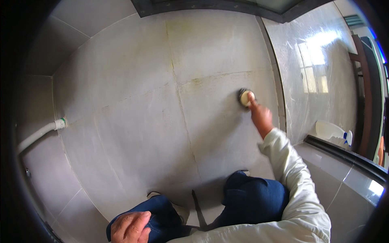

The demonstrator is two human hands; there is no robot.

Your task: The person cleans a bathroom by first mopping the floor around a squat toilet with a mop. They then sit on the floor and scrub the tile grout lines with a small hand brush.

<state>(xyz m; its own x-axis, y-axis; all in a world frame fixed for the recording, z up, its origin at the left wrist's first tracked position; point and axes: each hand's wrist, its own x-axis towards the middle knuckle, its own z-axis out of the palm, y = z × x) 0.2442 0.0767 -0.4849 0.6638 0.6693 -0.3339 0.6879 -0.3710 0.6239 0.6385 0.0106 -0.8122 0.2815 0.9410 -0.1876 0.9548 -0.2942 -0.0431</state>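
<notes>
My right hand (261, 117) grips a round scrub brush with a cream-coloured back (247, 98) and dark bristles. The index finger lies on its back, and the bristles are against the grey tile floor (136, 130). Motion blurs the brush and hand slightly. My left hand (130, 226) rests on my left knee, in blue jeans, with its fingers curled and nothing visible in them. Part of that hand is cut off by the lower edge of the view. Stained, yellowish grout lines (196, 81) cross the tiles ahead of me.
A white corrugated drain hose (39, 136) enters the floor at left. On the right, a raised sill (275, 70) borders a glossy tiled floor (316, 70), where a white plastic bottle (329, 129) lies by a dark track (340, 155). A dark-framed door (206, 7) stands at the top.
</notes>
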